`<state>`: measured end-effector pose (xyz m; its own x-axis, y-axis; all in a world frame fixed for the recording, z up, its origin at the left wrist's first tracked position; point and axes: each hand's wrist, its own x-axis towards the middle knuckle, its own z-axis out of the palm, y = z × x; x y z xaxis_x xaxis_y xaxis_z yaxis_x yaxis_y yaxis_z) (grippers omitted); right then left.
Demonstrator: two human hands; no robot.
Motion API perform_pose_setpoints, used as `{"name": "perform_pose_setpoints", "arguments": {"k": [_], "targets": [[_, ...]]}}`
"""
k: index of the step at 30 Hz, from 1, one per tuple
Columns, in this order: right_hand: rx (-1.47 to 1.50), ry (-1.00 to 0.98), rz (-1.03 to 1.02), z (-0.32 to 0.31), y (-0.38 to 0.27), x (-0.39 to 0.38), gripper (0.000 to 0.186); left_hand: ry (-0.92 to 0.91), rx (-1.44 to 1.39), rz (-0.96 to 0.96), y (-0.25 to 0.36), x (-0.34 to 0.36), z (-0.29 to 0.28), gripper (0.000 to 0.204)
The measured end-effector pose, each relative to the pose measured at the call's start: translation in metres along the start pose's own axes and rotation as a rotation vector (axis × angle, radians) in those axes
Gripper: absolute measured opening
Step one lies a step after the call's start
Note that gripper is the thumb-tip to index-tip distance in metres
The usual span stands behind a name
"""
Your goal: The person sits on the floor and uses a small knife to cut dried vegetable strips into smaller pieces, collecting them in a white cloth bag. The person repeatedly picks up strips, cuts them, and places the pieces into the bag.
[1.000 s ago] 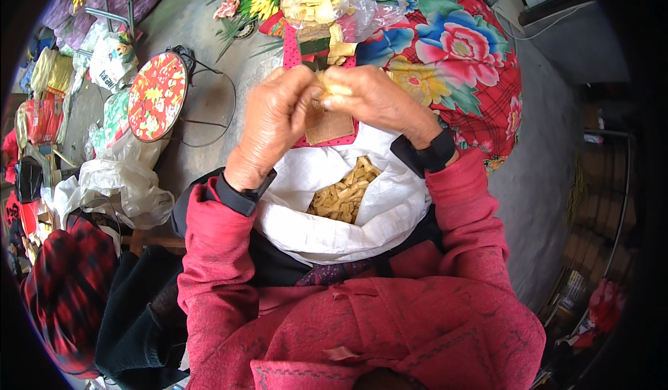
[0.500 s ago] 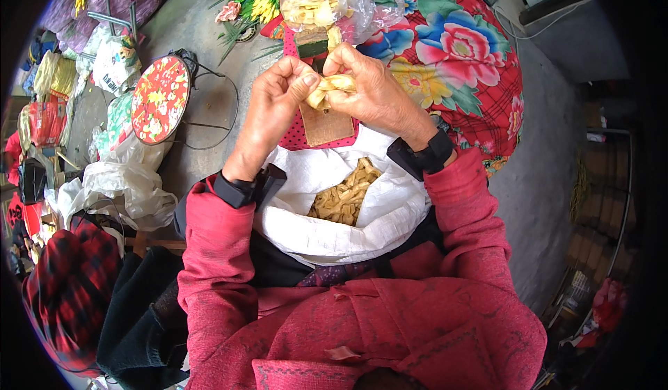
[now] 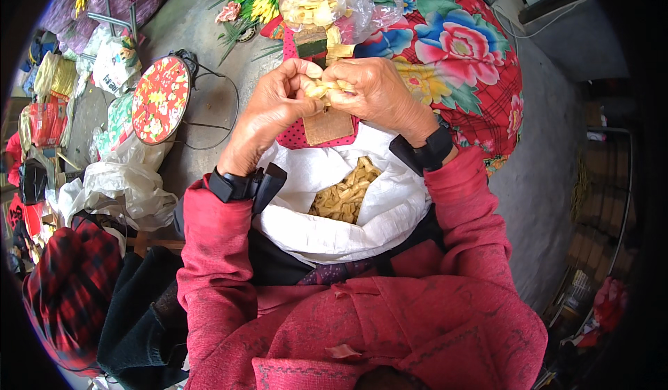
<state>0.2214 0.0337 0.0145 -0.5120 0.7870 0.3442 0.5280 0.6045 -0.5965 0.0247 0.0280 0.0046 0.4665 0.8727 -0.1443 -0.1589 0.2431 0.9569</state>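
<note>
A white sack [image 3: 334,235] stood open on the body side of the grip, where two hands pinched one pale yellow strip [image 3: 325,89]
Red flowered cloth [image 3: 459,52] spread beyond and to the right of the grip; the sack, nearer the body, held a heap of yellowish-brown pieces [image 3: 346,194]; a clear plastic bag [image 3: 381,6] with pale pieces inside lay straight beyond the grip; the left hand [image 3: 270,108] and right hand [image 3: 386,96] met with thumbs and fingers closed on the strip; a small brown block [image 3: 328,127] lay just bodyward of the grip, and the strip itself sat between the two sets of fingertips
</note>
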Motion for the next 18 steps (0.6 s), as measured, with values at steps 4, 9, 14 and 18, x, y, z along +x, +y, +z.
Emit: {"name": "perform_pose_setpoints", "arguments": {"k": [4, 9, 14, 18], "targets": [[0.691, -0.232, 0.204, 0.000, 0.000, -0.002, 0.017, 0.122, 0.374, 0.307, -0.005, -0.001, 0.011, 0.029], [0.859, -0.298, 0.317, -0.008, 0.006, -0.001, 0.024, 0.276, 0.526, 0.524, -0.010, -0.002, 0.019, 0.025], [0.774, -0.138, 0.346, -0.007, 0.009, -0.003, 0.028, 0.334, 0.441, 0.336, -0.007, -0.003, 0.015, 0.010], [0.714, -0.051, 0.247, 0.001, 0.008, -0.001, 0.029, 0.224, 0.256, 0.037, 0.000, -0.009, 0.018, 0.016]]}}
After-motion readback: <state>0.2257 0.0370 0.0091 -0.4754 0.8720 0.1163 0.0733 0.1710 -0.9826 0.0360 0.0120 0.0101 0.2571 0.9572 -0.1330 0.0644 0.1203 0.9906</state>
